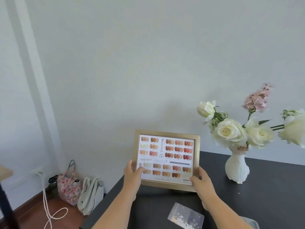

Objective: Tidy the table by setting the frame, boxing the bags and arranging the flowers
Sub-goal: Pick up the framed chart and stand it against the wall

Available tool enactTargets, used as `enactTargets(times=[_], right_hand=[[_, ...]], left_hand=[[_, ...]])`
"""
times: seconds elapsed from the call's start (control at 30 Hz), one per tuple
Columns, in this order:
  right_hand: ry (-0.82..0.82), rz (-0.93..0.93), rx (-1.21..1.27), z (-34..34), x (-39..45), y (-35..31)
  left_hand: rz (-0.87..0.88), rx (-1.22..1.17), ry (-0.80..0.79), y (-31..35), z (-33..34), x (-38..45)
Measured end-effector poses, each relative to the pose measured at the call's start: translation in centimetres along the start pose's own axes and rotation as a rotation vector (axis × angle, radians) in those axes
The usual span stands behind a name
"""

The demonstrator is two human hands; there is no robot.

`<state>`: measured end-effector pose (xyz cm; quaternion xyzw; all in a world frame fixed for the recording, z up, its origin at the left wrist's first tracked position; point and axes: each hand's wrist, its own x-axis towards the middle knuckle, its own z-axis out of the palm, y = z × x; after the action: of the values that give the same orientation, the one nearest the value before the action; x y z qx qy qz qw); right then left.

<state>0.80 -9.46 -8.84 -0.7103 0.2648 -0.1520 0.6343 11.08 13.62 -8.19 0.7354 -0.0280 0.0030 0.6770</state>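
Note:
A gold frame [166,156] with a chart of nail colours stands tilted upright near the far left corner of the dark table [264,204]. My left hand [132,175] grips its lower left edge, thumb on the glass. My right hand [202,178] grips its lower right corner. A small clear bag [185,215] with white flakes lies on the table in front of the frame. At the right, a white cat-shaped vase [236,169] holds white roses [229,131] and a pink sprig [258,98].
A wall rises just behind the table. On the wooden floor at the left lean a floral tote bag [68,187] and a white tote bag [90,195], with a white cord [47,210] running from a wall socket. A pale object shows at the bottom right edge.

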Motion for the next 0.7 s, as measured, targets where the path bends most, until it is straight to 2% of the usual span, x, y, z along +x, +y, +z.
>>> enactTargets(times=[0.27,0.7], right_hand=[[-0.005,-0.056,-0.03,1.4,6.0,-2.2],[0.092,-0.105,-0.019,0.7,14.7,-1.8]], left_hand=[[0.082,-0.009,0.005,1.0,1.8,6.5],[0.032,0.037,-0.078,0.1,7.7,14.6]])
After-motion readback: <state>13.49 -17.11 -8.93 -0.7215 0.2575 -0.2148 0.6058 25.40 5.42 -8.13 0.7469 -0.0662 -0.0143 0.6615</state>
